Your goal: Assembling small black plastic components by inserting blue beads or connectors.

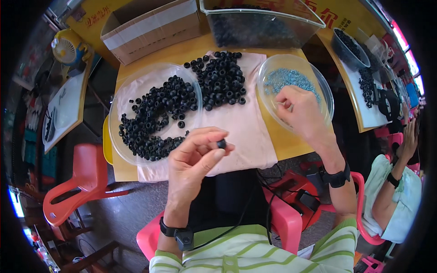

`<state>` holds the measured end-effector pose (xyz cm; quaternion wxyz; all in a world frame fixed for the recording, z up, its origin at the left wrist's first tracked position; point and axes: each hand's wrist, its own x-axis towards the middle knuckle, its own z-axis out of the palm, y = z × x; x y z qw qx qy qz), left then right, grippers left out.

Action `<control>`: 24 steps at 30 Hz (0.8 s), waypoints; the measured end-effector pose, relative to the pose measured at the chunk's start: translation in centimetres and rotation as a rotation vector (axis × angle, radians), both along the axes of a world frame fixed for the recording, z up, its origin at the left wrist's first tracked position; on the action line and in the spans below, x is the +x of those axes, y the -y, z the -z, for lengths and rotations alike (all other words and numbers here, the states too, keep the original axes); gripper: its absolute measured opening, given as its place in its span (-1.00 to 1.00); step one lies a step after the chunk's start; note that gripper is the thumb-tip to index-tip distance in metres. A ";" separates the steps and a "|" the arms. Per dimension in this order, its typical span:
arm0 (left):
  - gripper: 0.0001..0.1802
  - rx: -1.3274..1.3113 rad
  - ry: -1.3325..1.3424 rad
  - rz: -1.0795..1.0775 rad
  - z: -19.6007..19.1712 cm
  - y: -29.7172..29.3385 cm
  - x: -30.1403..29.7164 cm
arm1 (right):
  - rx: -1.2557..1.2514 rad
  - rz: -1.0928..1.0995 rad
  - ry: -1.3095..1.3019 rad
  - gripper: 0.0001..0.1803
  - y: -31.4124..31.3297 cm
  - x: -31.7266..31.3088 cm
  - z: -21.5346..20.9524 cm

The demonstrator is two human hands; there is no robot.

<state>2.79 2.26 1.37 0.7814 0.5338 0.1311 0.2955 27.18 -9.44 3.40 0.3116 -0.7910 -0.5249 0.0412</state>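
My left hand (193,157) pinches a round black bead (221,144) between thumb and fingers, just above the near part of the pink cloth (248,150). My right hand (302,109) is over a round clear bowl (262,82) that holds many tiny blue pieces (289,78). Its fingers are drawn together; whatever they may hold is too small or hidden to make out. Left of centre, black beads of different sizes (168,102) lie in a wide clear plastic tray (112,123). Beside that tray, larger black beads with holes (223,82) are heaped on the cloth.
A cardboard box (159,29) and a clear bin of black beads (255,29) stand along the table's far edge. Side tables flank me, the left one with a yellow fan (66,48). A red chair (86,173) stands at left; another person's arm (396,182) shows at right.
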 end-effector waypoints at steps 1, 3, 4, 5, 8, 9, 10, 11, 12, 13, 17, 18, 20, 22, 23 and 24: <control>-0.72 -0.065 -0.001 0.034 -0.1 0.4 0.0 | 0.035 0.020 -0.041 -0.93 0.1 -0.2 -0.4; -0.73 -0.196 0.002 0.103 -0.2 1.0 0.1 | 0.103 0.063 -0.120 -0.93 0.4 -0.7 -1.4; -0.72 -0.225 0.002 0.111 -0.2 1.3 0.1 | 0.097 0.063 -0.135 -0.92 0.6 -1.2 -2.0; -0.72 -0.257 -0.014 0.119 0.0 1.4 0.0 | 0.092 0.062 -0.150 -0.90 0.7 -1.8 -2.8; -0.71 -0.334 -0.035 0.148 0.4 1.5 -0.2 | 0.183 -0.047 -0.219 -0.87 1.1 -4.2 -3.5; -0.71 -0.354 -0.021 0.166 0.7 1.5 -0.2 | 0.229 -0.097 -0.244 -0.87 1.2 -5.2 -3.6; -0.71 -0.373 -0.009 0.180 1.1 1.5 -0.2 | 0.234 -0.142 -0.274 -0.85 1.4 -6.2 -3.8; -0.71 -0.387 0.024 0.183 1.5 1.5 -0.2 | 0.239 -0.187 -0.305 -0.83 1.5 -7.1 -4.0; -0.71 -0.398 0.055 0.182 2.0 1.4 -0.3 | 0.247 -0.235 -0.339 -0.81 1.5 -7.9 -3.9; -0.71 -0.409 0.086 0.181 2.4 1.5 -0.3 | 0.248 -0.247 -0.398 -0.80 1.5 -8.6 -3.6; -0.69 -0.429 0.001 0.118 1.6 2.2 -0.2 | 0.248 -0.273 -0.482 -0.75 1.3 -9.9 -2.7; -0.69 -0.422 -0.004 0.122 1.8 2.1 -0.3 | 0.253 -0.276 -0.460 -0.76 1.1 -9.9 -2.7; -0.70 -0.435 -0.012 0.129 1.9 2.1 -0.4 | 0.263 -0.276 -0.406 -0.76 0.9 -9.9 -2.7; -0.71 -0.478 -0.016 0.131 1.5 2.0 -0.3 | 0.271 -0.276 -0.340 -0.76 0.8 -9.7 -2.5; -0.72 -0.500 -0.015 0.139 1.5 2.0 -0.3 | 0.269 -0.272 -0.317 -0.76 0.8 -9.6 -2.5; -0.73 -0.520 -0.015 0.150 1.4 1.9 -0.3 | 0.271 -0.266 -0.294 -0.76 0.8 -9.7 -2.7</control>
